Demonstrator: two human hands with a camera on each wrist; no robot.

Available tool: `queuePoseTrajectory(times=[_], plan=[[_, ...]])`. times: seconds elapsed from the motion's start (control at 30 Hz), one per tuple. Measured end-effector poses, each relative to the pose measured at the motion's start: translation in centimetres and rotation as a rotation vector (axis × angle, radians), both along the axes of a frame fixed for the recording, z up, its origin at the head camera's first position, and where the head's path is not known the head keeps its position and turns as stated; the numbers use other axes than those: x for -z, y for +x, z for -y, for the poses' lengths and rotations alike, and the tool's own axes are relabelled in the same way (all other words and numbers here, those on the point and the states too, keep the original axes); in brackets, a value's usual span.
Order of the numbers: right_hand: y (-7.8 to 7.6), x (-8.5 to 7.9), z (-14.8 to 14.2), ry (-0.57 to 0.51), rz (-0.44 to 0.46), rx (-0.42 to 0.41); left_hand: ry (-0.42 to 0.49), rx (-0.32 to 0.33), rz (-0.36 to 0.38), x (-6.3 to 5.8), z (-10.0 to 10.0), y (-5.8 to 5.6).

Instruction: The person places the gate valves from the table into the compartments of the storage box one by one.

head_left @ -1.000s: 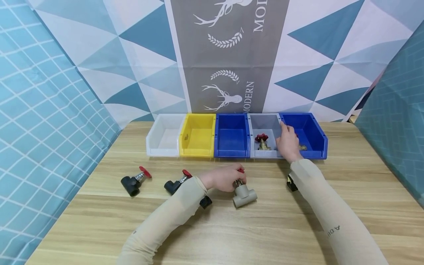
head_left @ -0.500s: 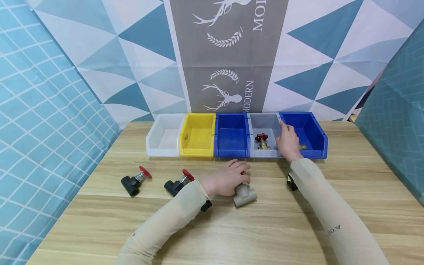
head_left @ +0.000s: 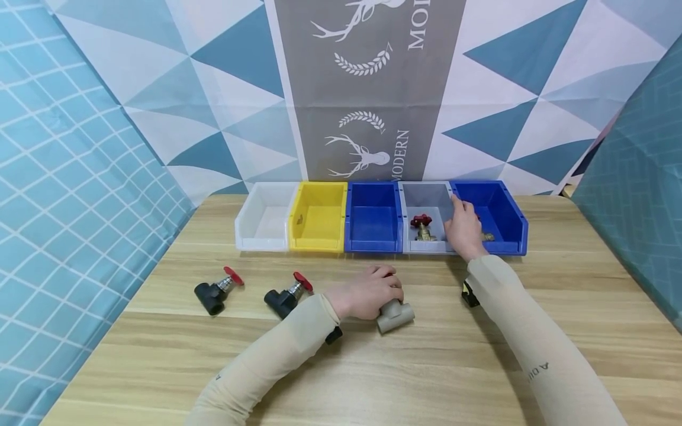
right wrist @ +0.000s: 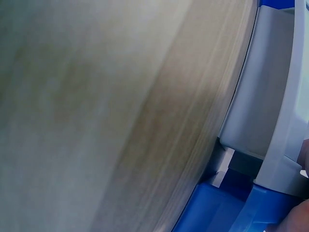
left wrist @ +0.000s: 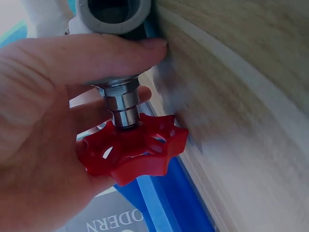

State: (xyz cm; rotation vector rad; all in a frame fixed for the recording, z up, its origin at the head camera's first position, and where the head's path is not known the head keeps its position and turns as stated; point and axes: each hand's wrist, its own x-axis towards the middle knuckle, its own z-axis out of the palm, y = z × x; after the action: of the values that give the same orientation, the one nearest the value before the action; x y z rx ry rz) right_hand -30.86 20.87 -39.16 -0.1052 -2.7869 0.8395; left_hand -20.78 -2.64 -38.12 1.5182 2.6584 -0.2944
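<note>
In the head view my left hand [head_left: 367, 294] grips a grey tee-shaped valve [head_left: 395, 318] lying on the table. Seen from the left wrist, the thumb crosses the valve's body just above its chrome neck [left wrist: 123, 104]. Its red handwheel [left wrist: 145, 162] lies against the palm side. My right hand [head_left: 465, 231] holds the adjoining side walls of the grey bin [head_left: 426, 192] and the right-hand blue bin [head_left: 515, 222]. Inside the grey bin is a brass valve [head_left: 423, 231] with a dark red wheel. A brass piece [head_left: 487, 236] shows in the blue bin, partly hidden by the hand.
Left of the grey bin, a white bin [head_left: 261, 244], a yellow bin [head_left: 317, 244] and another blue bin [head_left: 373, 244] continue the row. Two black valves with red handles, one far left [head_left: 213, 296] and one beside the left sleeve [head_left: 282, 300], lie on the wooden table [head_left: 426, 378].
My left hand loosened from the grey valve's red handle, spread its fingers, and now closes lower around the valve, nearer its body. The right hand has stayed at the bin walls.
</note>
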Motion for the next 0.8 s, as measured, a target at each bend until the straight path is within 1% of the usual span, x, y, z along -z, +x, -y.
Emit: queuePoseTrajectory(times=[0.1,0.27,0.33,0.5,0.8], plan=[[0.02,0.00,0.03,0.002,-0.005,0.000,0.017,0.000,-0.004,0.07,0.04,0.09],[-0.04,0.11,0.04,0.004,-0.006,-0.001,0.041,-0.011,0.045,-0.01,0.15,0.18],[-0.05,0.16,0.02,0.001,-0.004,0.002,0.040,-0.011,0.049,0.01,0.16,0.21],[-0.11,0.25,-0.06,0.003,-0.009,0.006,0.039,-0.001,0.007,0.19,0.12,0.25],[-0.01,0.14,0.00,0.010,-0.018,0.003,0.039,-0.011,-0.020,0.19,-0.10,0.53]])
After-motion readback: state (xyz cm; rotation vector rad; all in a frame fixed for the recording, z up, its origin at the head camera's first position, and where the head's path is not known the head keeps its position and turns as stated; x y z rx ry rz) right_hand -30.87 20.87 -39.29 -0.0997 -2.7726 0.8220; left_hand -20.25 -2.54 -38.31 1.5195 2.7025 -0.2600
